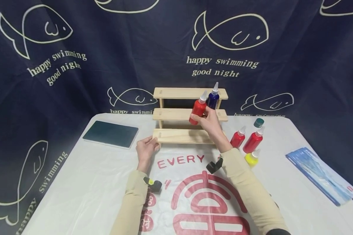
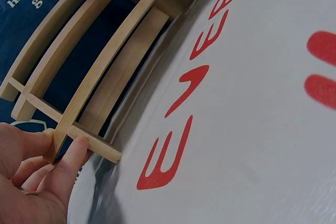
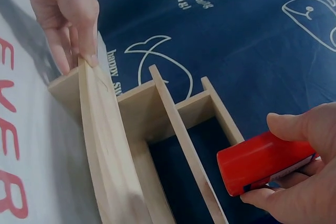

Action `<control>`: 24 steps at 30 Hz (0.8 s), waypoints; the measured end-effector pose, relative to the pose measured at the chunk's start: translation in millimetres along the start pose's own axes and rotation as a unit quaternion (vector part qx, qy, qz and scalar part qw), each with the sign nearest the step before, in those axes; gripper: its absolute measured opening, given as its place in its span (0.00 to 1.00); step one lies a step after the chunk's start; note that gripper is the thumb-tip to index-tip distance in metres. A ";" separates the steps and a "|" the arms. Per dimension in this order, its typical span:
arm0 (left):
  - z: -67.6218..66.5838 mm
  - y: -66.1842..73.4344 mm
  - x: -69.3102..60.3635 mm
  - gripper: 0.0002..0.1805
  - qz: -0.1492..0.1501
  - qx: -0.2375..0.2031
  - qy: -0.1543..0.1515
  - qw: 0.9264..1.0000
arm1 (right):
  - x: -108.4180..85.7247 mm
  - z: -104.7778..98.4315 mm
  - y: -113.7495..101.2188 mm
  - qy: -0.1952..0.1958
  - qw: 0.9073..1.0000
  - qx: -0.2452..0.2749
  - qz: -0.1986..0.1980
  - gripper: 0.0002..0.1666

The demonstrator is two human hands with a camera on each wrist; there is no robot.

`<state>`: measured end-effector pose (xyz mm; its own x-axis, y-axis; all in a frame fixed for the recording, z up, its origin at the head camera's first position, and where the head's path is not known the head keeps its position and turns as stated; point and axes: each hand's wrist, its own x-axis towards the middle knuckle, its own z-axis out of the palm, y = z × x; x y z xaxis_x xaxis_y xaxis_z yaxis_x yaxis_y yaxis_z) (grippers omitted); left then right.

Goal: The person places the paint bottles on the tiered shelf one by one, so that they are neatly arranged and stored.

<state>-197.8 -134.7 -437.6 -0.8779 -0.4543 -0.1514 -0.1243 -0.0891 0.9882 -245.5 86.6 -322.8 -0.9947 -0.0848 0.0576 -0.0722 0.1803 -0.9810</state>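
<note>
A three-tier wooden rack (image 1: 185, 136) stands at the back of the table. My left hand (image 1: 147, 150) pinches the left end of its lowest shelf, thumb and fingers on the wood in the left wrist view. My right hand (image 1: 212, 125) grips a red squeeze bottle (image 1: 197, 111) with a pointed clear cap, holding it in front of the middle shelf. In the right wrist view the red bottle's (image 3: 262, 162) base hangs over the rack. A dark blue squeeze bottle (image 1: 213, 99) is upright just behind my right hand; its base is hidden, so its support cannot be told.
Right of the rack are two red bottles (image 1: 253, 142), a yellow bottle (image 1: 252, 158) and a dark green round lid or jar (image 1: 259, 122). A dark flat tablet-like slab (image 1: 111, 133) lies left, blue leaflets (image 1: 322, 174) far right. A printed curtain (image 1: 164, 42) hangs behind.
</note>
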 end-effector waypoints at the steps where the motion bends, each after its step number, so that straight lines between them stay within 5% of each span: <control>1: 0.1 -0.2 0.5 0.17 0.000 0.001 0.000 1.000 | 2.8 1.0 -0.1 0.004 1.000 -0.004 0.000 0.26; 24: 0.5 -1.1 2.5 0.17 0.009 -0.012 0.004 1.000 | 46.6 12.7 1.0 0.019 0.998 -0.049 0.018 0.25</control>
<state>-200.0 -135.2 -439.0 -0.8758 -0.4635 -0.1343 -0.0981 -0.1016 0.9900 -291.1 70.4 -323.5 -0.9987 -0.0397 0.0318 -0.0416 0.2782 -0.9596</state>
